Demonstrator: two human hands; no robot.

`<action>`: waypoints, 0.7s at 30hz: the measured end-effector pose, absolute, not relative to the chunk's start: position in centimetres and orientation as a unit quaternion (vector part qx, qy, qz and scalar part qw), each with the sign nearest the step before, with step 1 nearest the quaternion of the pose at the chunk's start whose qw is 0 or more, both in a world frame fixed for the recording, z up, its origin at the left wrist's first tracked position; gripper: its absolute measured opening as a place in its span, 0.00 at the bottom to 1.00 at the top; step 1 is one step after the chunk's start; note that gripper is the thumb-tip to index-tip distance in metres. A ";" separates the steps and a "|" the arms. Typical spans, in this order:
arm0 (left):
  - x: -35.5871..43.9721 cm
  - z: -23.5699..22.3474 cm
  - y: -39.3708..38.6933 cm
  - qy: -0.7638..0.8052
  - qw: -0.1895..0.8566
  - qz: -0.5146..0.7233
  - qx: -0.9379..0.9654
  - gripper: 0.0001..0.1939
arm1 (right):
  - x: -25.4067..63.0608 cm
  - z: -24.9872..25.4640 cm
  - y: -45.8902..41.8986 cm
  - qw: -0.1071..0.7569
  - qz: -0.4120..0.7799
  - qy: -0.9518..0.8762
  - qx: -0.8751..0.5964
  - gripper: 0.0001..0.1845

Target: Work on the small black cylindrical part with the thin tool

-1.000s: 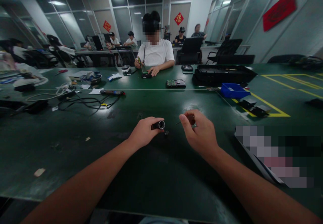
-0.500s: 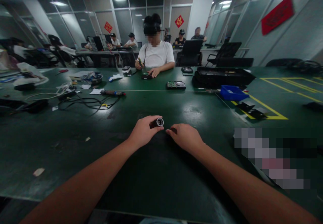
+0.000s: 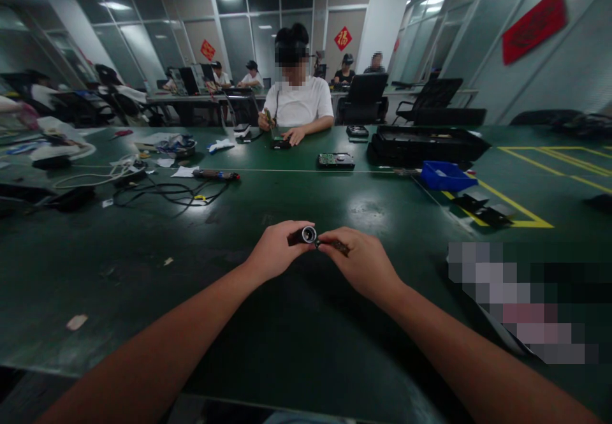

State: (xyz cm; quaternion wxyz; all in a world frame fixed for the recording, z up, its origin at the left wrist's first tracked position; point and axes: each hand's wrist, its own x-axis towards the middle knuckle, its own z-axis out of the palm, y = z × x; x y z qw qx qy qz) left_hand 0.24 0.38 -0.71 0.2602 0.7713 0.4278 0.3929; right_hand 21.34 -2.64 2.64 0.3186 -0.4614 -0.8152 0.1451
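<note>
Tube (image 3: pixel 297 238) is sitting in the left hand (image 3: pixel 271 250), grip closed around it, over the surface (image 3: pixel 287 347); right hand (image 3: pixel 367 259) is holding a brown handle (image 3: pixel 341 247) and pinching a dark piece (image 3: pixel 317 243) beside the tube.

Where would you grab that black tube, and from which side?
Probably around the barrel of the black tube, coming from the left, as the left hand does. Its round, pale-rimmed open end faces us, so that grip leaves the opening uncovered, and the right hand crowds the other side.
</note>
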 end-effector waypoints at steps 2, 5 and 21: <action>0.4 -0.7 0.2 0.411 0.269 0.387 0.781 0.19 | 21.3 2.6 -2.7 0.350 0.136 -0.801 -0.465 0.08; 0.6 -0.6 -0.1 0.395 0.269 0.377 0.794 0.18 | 21.3 2.3 -2.6 0.370 0.120 -0.804 -0.449 0.08; 0.8 0.3 -0.7 0.359 0.246 0.348 0.830 0.20 | 20.9 2.7 -2.5 0.362 0.101 -0.771 -0.514 0.09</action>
